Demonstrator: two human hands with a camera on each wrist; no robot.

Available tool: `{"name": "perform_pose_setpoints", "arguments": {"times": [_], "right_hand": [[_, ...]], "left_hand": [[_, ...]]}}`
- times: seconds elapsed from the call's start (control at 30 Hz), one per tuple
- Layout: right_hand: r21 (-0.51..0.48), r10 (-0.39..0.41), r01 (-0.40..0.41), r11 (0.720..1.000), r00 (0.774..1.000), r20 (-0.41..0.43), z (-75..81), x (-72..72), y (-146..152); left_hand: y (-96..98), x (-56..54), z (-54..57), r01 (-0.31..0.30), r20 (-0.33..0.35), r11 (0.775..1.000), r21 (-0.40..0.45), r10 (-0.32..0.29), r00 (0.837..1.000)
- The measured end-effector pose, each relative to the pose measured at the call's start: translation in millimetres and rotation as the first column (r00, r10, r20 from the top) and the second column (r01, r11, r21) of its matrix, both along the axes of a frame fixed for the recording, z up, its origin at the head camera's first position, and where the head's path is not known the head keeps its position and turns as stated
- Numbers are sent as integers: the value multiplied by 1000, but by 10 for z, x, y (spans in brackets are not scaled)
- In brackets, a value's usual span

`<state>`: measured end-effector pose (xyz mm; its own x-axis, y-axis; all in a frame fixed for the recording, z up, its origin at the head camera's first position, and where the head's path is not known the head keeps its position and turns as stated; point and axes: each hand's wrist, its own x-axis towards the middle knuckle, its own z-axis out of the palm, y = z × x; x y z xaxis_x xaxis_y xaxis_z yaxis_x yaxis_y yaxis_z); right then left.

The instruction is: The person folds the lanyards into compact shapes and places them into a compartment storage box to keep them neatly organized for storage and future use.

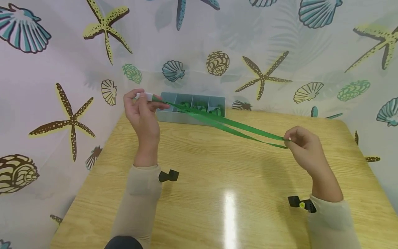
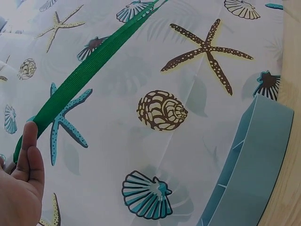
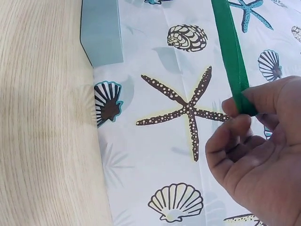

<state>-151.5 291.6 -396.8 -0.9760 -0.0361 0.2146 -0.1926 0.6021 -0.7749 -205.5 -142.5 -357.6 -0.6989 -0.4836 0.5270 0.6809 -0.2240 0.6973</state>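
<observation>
A long green lanyard [image 1: 248,128] stretches in two flat strands between the hands, above the table. At its left end, the left hand [image 1: 143,116] grips a white piece [image 1: 148,97] with thumb and fingers. The right hand [image 1: 304,147] pinches the looped end between thumb and forefinger. In the right wrist view the green band [image 3: 230,52] runs down into that pinch. The left wrist view shows the band [image 2: 80,77] rising away from the left fingers, with the white piece mostly hidden.
Behind the lanyard, a blue-grey divided box [image 1: 189,118] stands at the table's back edge, coiled green bands [image 1: 199,105] in several compartments. The wooden table [image 1: 217,166] meets a seashell-print cloth [image 1: 192,41] at the back and sides.
</observation>
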Motion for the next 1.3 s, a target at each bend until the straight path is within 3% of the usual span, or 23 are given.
{"name": "perform_pose_setpoints", "arguments": {"times": [0.23, 0.4, 0.53, 0.63, 0.77, 0.87, 0.93, 1.0, 1.1, 1.17, 1.23, 1.3], "right_hand": [[-79, 74, -81, 994, 994, -79, -16, 22, -2], [-102, 87, -96, 990, 992, -88, -32, 2, -45], [-91, 98, -109, 990, 987, -124, -28, -27, -129], [-62, 121, -131, 990, 982, -143, -6, -53, -214], [-59, 176, -186, 981, 974, -144, 36, -94, -372], [-101, 250, -264, 959, 959, -134, 61, -118, -525], [-176, 328, -346, 922, 937, -122, 73, -135, -641], [-300, 426, -438, 848, 898, -107, 78, -155, -771], [-511, 576, -540, 669, 811, -103, 87, -187, -971], [-605, 653, -566, 560, 751, -99, 96, -205, -1099], [-644, 695, -575, 505, 713, -92, 108, -207, -1205], [-661, 715, -572, 485, 695, -77, 120, -195, -1280]], "left_hand": [[-14, 33, 52, 35, -7, 999, -22, -35, 999], [72, 53, 99, 122, -14, 980, -160, -126, 992], [176, 83, 134, 217, 16, 931, -293, -222, 975], [271, 121, 144, 291, 55, 896, -337, -290, 955], [447, 181, 148, 384, 89, 847, -368, -379, 921], [607, 220, 154, 446, 102, 794, -413, -447, 889], [706, 244, 154, 489, 116, 753, -440, -492, 863], [791, 270, 158, 532, 136, 715, -454, -535, 834], [884, 312, 153, 583, 171, 672, -457, -577, 799], [921, 336, 151, 604, 189, 657, -451, -592, 784], [945, 354, 143, 612, 199, 652, -448, -595, 779], [955, 368, 138, 618, 202, 649, -444, -600, 774]]}}
